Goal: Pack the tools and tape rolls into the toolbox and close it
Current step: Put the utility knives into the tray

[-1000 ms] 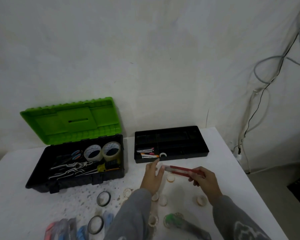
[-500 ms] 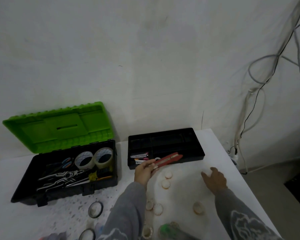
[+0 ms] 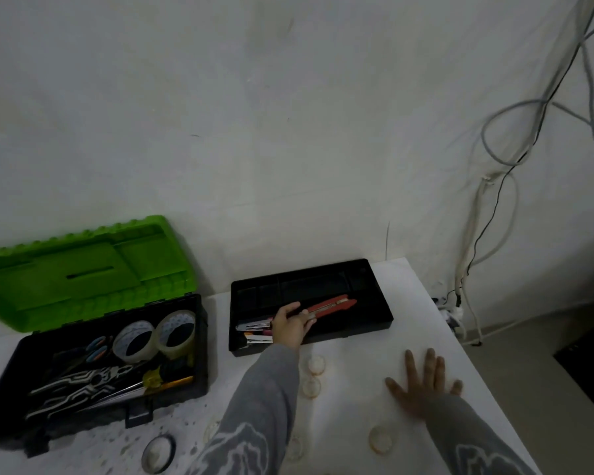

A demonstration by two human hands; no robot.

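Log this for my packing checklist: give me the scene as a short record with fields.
toolbox: open, green lid raised, left of the tray
inside toolbox: two large tape rolls, pliers, screwdriver
tray: black, on the table, outside the toolbox
left hand: grips a red utility knife over the tray
right hand: flat on the table, fingers spread
unpacked: several small tape rolls lying on the table

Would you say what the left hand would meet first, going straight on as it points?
Probably the black tray, its far wall; the left hand holds the red cutter over it, height unclear.
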